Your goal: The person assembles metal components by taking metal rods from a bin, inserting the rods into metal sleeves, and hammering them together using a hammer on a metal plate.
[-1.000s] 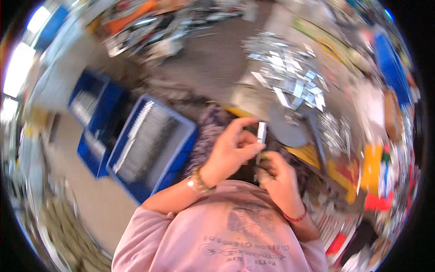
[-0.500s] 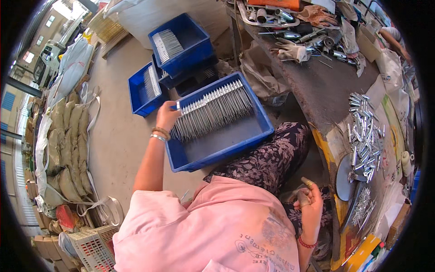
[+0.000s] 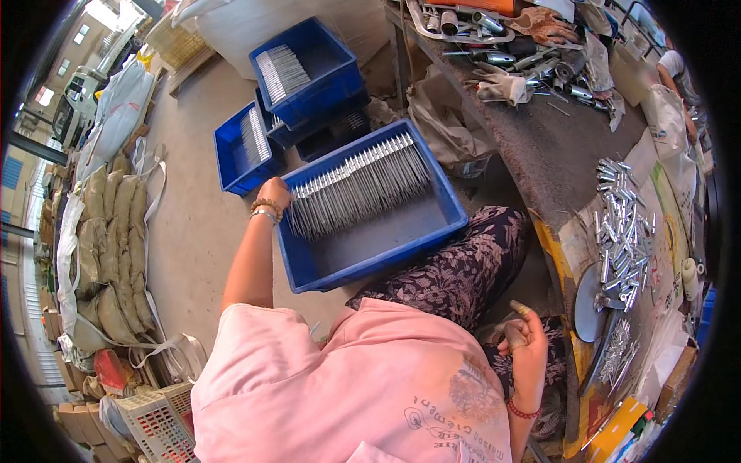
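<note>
A blue plastic crate (image 3: 370, 272) sits in front of my knees. A long row of thin metal rods with shiny silver ends (image 3: 359, 185) lies packed along its far side. My left hand (image 3: 275, 193), with a beaded bracelet and a bangle at the wrist, is closed at the crate's left end; its fingertips are partly hidden against the rim. To the right, my right hand (image 3: 526, 339) hovers over my lap beside the workbench. Its fingers are loosely bent and apart, some wear coverings, and nothing shows in them.
Behind stand more blue crates with similar rods, one stacked high (image 3: 309, 96) and one lower (image 3: 243, 154). The workbench (image 3: 556, 166) on the right carries a heap of short metal tubes (image 3: 621, 231), tools and gloves (image 3: 502, 86). Filled sacks (image 3: 112, 247) are piled at the left.
My left hand has shifted slightly left and curled in closer at the crate's end. The crate's left end sits slightly further left. My right hand stays almost where it was.
</note>
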Motion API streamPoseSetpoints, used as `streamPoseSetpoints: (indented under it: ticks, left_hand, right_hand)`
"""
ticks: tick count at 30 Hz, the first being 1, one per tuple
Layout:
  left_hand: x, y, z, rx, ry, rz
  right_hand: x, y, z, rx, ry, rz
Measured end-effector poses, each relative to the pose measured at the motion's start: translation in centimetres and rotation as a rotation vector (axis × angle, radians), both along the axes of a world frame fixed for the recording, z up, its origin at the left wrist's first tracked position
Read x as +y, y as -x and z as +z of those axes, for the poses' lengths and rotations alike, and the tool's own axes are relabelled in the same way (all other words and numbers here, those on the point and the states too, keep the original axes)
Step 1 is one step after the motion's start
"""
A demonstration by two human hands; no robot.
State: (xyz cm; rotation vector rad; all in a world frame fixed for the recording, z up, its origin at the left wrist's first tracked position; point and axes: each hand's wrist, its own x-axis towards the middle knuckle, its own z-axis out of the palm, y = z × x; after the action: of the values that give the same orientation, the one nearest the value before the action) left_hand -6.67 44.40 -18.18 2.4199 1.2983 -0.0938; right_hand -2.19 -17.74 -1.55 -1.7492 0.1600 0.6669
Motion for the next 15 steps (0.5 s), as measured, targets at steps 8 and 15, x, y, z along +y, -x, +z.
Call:
streamPoseSetpoints:
  ticks: [8, 15]
  left_hand:
    - [-3.6, 0.7, 4.0, 0.001, -0.229, 0.070]
    - [-10.5, -9.3, 9.6, -0.697, -0.007, -0.147]
  right_hand:
    - [0.1, -0.6, -0.4, 0.017, -0.028, 0.052]
    - [-0.1, 0.0, 0.0, 0.012, -0.038, -0.005]
